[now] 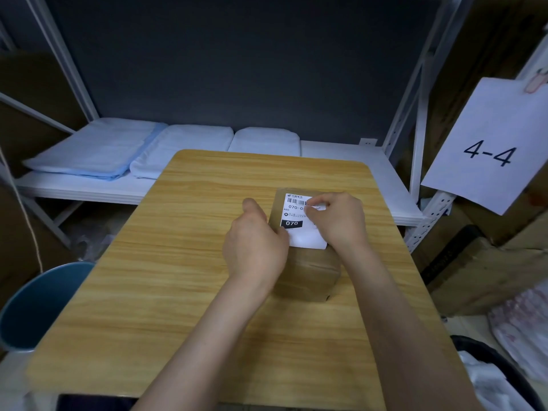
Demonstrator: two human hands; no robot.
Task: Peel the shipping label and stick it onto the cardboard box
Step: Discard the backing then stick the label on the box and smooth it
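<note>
A brown cardboard box (308,274) stands on the wooden table (178,262), a little right of its middle. A white shipping label (298,221) with a barcode and a black "070" block lies on the box's top. My left hand (255,241) rests against the box's left side, its fingers touching the label's left edge. My right hand (338,218) lies over the label's right half, with thumb and forefinger pinched at the label near the barcode. The label's right part is hidden under that hand.
Folded white and blue cloths (124,149) lie on the white shelf (341,161) behind the table. A blue bin (38,304) stands at the left. At right hang a "4-4" sheet (489,143), cardboard boxes (489,268) and a black basket (504,369).
</note>
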